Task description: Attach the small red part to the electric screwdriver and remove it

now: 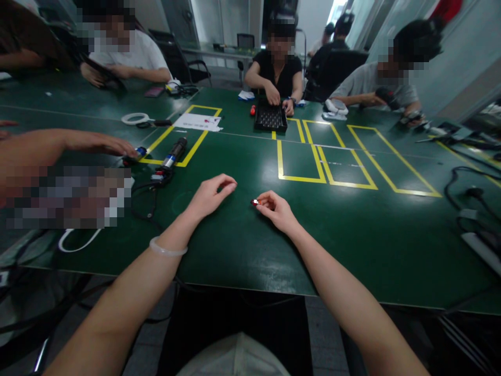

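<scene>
My right hand (pixel 278 211) pinches a small red item (pixel 255 202) with a bright, pale patch between thumb and fingertips, just above the green table (pixel 242 250). It is too small to name more exactly. To its left, my left hand (pixel 211 197) hovers or rests at the table with fingers loosely curved and the thumb apart from them. Nothing shows in it. A pale bracelet (pixel 168 250) circles that wrist. Both hands are apart from each other.
Left of me lie a black-and-silver cylindrical device (pixel 172 155) and cables, near a co-worker's hand (pixel 105 143). Across the table a person handles a black tray (pixel 271 119). Yellow tape rectangles (pixel 301 179), a white paper (pixel 198 122) and a power strip (pixel 483 253) are on the table.
</scene>
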Demonstrator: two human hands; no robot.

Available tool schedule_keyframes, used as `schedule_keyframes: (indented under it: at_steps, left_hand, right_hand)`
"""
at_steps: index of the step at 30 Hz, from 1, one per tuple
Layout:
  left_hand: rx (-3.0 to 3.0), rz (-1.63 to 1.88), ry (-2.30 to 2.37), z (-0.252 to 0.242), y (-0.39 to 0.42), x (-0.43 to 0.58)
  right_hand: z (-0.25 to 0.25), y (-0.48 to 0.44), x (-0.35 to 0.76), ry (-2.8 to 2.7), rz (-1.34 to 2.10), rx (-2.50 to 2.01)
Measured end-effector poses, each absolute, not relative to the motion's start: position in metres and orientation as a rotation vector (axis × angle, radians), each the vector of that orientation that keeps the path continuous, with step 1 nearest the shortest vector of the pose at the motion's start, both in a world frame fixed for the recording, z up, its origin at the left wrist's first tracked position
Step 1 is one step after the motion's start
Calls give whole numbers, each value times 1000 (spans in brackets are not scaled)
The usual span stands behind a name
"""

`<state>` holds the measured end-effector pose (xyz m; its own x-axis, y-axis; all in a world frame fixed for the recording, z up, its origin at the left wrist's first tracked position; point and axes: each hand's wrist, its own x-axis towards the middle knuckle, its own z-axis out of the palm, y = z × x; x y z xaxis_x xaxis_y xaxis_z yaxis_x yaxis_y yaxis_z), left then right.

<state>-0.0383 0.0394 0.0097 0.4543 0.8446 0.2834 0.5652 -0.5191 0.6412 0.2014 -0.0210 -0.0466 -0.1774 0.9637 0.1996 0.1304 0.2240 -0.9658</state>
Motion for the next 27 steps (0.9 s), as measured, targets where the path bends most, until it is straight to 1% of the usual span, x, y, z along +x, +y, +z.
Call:
schedule_keyframes:
  at_steps: [3, 5, 7, 9, 12, 16, 19, 23, 27]
  left_hand:
    - [2292, 1063, 1615, 18, 62, -82]
    - [2220, 1109, 2026, 19, 77, -116]
    - [2049, 926, 2377, 14, 89, -147]
    - [1904, 656, 2506, 7, 96, -169]
    - [1786, 367, 2522, -1, 103, -185]
    - [1723, 200, 2462, -3, 109, -189]
    - [1708, 181, 2436, -3, 110, -187]
    - [1767, 246, 2417, -5, 106, -180]
    - [1826, 272, 2373, -7, 100, -164]
  right_hand:
    - [-46, -20, 202, -1537, 1069, -1097]
    - [-47, -20, 202, -1545, 1070, -1097]
    - [-48, -20, 202, -1548, 1073, -1095]
    - [-49, -20, 202, -1546, 1081, -1090]
    - [-49, -20, 202, -1544, 1087, -1078]
    - [-48, -21, 202, -1558, 1080, -1088]
    - [-47, -22, 202, -1568, 1079, -1095]
    - [-44, -23, 201, -1589, 1050, -1105]
    - [-41, -23, 201, -1644, 937, -1169]
